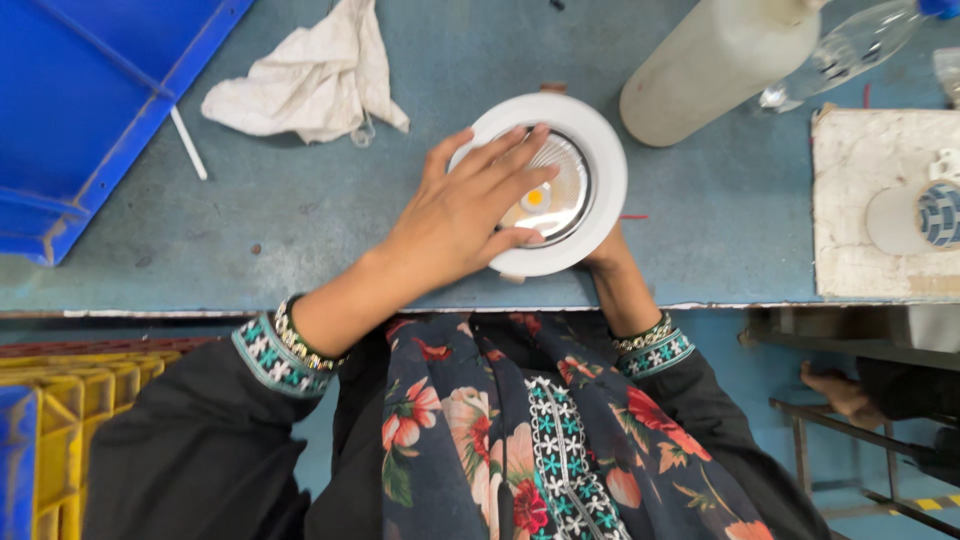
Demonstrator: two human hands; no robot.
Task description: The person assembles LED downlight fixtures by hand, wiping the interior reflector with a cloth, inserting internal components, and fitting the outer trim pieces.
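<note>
A crumpled off-white cloth (310,80) lies toward the counter's (300,220) far edge. Near the front edge sits a round white downlight with ribbed silver reflector (590,150), facing up, round with no long axis. The left hand (465,215) lies open and flat across it, steadying it; the right hand (608,258) is mostly hidden beneath its rim, grip unclear.

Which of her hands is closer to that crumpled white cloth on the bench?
Left. The left hand lies flat on the round white lamp, right of the cloth. The right hand is mostly hidden under the lamp's near edge, farther off.
</note>
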